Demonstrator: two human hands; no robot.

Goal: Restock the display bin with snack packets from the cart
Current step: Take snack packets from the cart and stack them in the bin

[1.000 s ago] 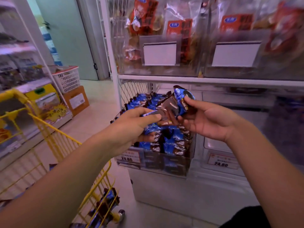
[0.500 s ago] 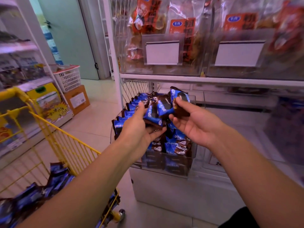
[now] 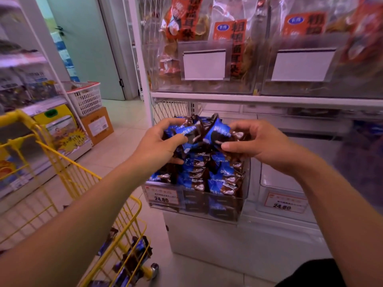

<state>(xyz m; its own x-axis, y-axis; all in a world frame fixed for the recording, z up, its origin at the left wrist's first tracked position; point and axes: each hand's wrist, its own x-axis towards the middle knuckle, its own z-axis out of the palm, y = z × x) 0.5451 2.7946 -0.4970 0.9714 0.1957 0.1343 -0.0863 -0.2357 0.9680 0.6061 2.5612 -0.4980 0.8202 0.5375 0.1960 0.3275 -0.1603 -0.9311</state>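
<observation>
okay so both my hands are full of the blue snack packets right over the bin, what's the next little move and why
Probably lower both hands and let go, so the packets settle onto the pile. The left hand and right hand each grip blue snack packets directly above the display bin, which is already heaped near its rim, so place them gently. More packets wait in the yellow cart.

Left hand (image 3: 157,146), right hand (image 3: 259,143) gripping snack packets (image 3: 199,133) above display bin (image 3: 245,183)
</observation>
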